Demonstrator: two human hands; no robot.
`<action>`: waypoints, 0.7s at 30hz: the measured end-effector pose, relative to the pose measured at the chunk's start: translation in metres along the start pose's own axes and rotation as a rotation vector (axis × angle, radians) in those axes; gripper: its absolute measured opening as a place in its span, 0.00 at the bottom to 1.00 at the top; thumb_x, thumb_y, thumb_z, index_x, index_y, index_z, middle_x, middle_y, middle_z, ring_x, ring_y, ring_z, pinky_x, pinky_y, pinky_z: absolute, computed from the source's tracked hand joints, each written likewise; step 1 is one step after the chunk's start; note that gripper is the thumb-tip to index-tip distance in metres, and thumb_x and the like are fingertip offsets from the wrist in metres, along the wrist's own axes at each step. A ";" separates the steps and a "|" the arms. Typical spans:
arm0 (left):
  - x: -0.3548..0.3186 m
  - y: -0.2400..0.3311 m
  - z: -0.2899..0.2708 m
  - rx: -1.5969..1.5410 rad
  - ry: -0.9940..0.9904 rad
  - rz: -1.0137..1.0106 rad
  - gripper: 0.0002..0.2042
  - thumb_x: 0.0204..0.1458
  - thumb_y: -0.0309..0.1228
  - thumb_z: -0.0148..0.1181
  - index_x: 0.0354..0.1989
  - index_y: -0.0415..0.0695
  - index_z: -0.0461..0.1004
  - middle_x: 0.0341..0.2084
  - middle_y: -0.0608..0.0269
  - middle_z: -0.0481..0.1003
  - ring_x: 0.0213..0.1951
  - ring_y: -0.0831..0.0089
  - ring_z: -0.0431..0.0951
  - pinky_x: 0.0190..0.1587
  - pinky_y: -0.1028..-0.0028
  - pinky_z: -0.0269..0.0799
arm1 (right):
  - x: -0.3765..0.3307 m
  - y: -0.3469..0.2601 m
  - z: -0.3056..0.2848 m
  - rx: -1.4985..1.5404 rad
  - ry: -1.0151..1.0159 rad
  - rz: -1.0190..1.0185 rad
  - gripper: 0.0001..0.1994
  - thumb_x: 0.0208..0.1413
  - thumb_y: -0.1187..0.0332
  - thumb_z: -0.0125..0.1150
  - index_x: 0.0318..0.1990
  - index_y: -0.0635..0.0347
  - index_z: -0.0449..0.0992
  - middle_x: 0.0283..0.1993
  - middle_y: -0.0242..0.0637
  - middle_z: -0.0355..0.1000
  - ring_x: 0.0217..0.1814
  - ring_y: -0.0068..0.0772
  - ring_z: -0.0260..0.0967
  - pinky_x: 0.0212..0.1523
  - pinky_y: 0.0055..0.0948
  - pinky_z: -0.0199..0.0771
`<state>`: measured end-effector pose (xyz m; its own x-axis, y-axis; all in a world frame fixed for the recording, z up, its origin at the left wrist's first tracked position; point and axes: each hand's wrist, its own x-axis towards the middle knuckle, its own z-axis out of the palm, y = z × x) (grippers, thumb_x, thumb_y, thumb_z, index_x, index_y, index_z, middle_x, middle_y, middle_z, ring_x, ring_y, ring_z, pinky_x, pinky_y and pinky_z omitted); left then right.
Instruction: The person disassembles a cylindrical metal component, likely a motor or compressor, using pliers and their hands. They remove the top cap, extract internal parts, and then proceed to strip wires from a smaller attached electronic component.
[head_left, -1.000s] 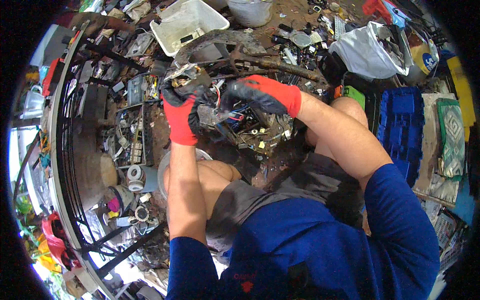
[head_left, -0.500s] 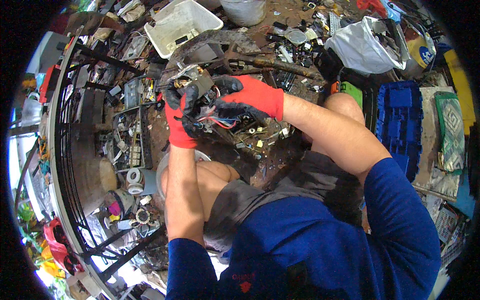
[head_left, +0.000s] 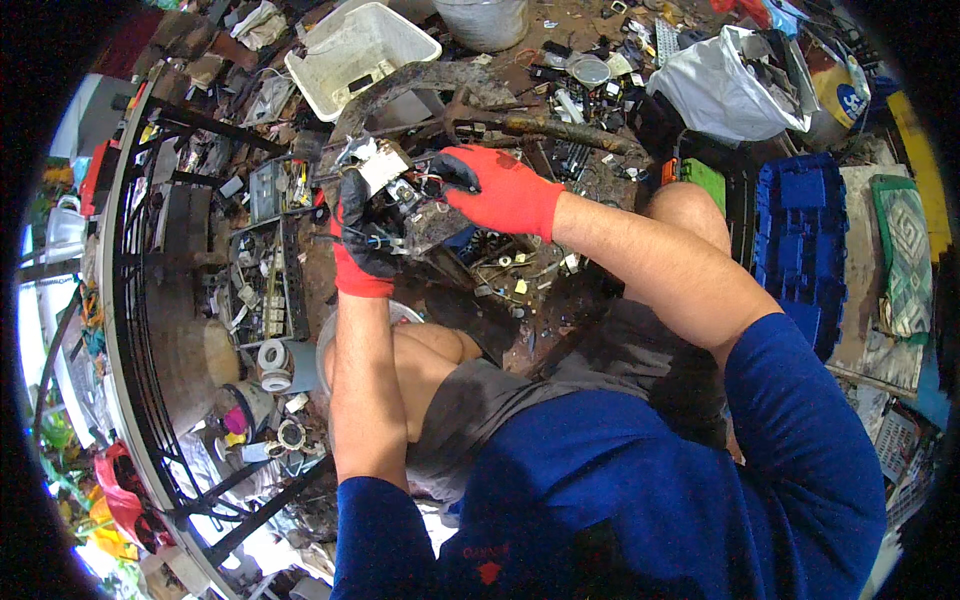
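My left hand [head_left: 362, 240], in a red glove with black palm and fingers, is closed around a small electrical assembly [head_left: 385, 172]. The assembly has a pale, brightly lit block, metal parts and thin loose wires. My right hand [head_left: 495, 188], gloved alike, is just right of it. Its black fingertips are curled together close to the assembly's right side. What they pinch, if anything, is too small and dark to name. Both hands are above a dark round metal piece [head_left: 352, 118] and scattered scrap between my knees.
A white tub [head_left: 415, 48] and a bucket [head_left: 485, 25] stand at the far side. To the right are a white sack [head_left: 700, 90] and a blue plastic crate [head_left: 800, 240]. A black metal rack [head_left: 125, 240] runs along the left, beside a parts-filled tray [head_left: 290, 290].
The assembly has turned in my left hand, so its block now catches the light. My right hand has drawn back slightly from it, and the red wires beneath it no longer show.
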<state>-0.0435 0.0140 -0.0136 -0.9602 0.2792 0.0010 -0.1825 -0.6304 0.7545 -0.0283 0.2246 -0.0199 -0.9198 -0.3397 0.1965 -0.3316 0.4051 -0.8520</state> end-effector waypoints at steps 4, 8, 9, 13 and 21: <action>0.000 0.001 -0.003 -0.047 -0.081 -0.050 0.24 0.59 0.49 0.55 0.58 0.46 0.69 0.51 0.62 0.75 0.50 0.65 0.76 0.53 0.65 0.73 | 0.001 -0.005 0.005 0.368 -0.044 0.004 0.31 0.53 0.67 0.64 0.64 0.56 0.62 0.58 0.40 0.71 0.55 0.33 0.70 0.57 0.35 0.69; 0.000 -0.001 -0.004 -0.037 -0.020 -0.050 0.24 0.61 0.48 0.53 0.60 0.46 0.67 0.53 0.62 0.74 0.52 0.65 0.75 0.56 0.64 0.72 | 0.001 -0.019 0.004 0.519 -0.110 -0.087 0.42 0.51 0.69 0.68 0.71 0.57 0.49 0.62 0.38 0.66 0.61 0.29 0.63 0.63 0.34 0.64; -0.001 -0.004 0.006 0.045 0.016 -0.027 0.25 0.62 0.48 0.51 0.62 0.47 0.66 0.56 0.62 0.72 0.55 0.64 0.73 0.57 0.63 0.71 | 0.003 -0.018 0.006 0.505 -0.118 -0.127 0.44 0.50 0.69 0.69 0.71 0.58 0.48 0.63 0.39 0.65 0.62 0.30 0.62 0.64 0.33 0.62; 0.001 -0.008 -0.004 -0.266 -0.223 -0.183 0.23 0.62 0.42 0.53 0.62 0.46 0.65 0.56 0.59 0.71 0.54 0.63 0.73 0.58 0.62 0.70 | 0.002 -0.006 0.011 0.418 -0.035 -0.037 0.47 0.47 0.68 0.72 0.71 0.60 0.46 0.65 0.41 0.62 0.65 0.28 0.59 0.66 0.32 0.60; 0.000 -0.009 -0.016 0.374 -0.105 0.169 0.17 0.60 0.35 0.55 0.56 0.43 0.70 0.54 0.54 0.72 0.54 0.58 0.72 0.57 0.61 0.69 | 0.012 0.007 -0.003 0.649 -0.033 0.049 0.36 0.52 0.73 0.67 0.68 0.62 0.57 0.58 0.36 0.70 0.54 0.22 0.67 0.54 0.27 0.71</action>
<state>-0.0455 0.0079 -0.0311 -0.9399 0.2787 0.1970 0.0833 -0.3724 0.9243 -0.0425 0.2262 -0.0221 -0.9203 -0.3639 0.1434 -0.0855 -0.1708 -0.9816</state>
